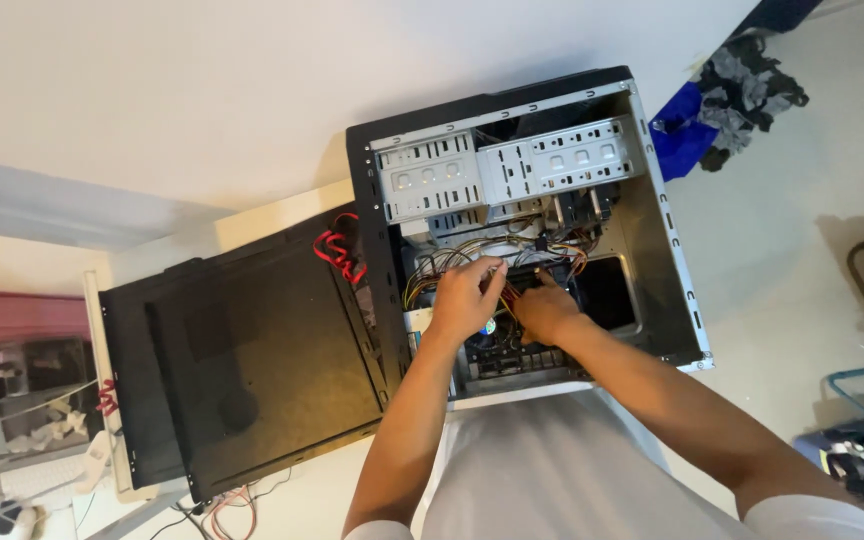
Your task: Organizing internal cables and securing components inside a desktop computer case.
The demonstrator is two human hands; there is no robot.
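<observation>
Item one, the largest: an open black computer case lying on its side before me, interior facing up, its metal frame edge pale along the right and near sides.

Item two: the removed black side panel, lying flat just left of the case, with a red cable curled at its upper right corner.

Item three: two silver perforated drive cages in the far part of the case, side by side.

Item four: a bundle of yellow, red and black wires running through the middle of the case, under the cages and down to where my hands work.

Item five: my left hand, inside the case, fingers curled and pinched on the wires near the centre; exactly what it grips I cannot tell.

Item six: my right hand, just beside the left and touching it, knuckles up, fingers tucked down among the wires; whether it is closed on anything is hidden.

Item seven: blue and grey cloth on the floor beyond the case.
</observation>
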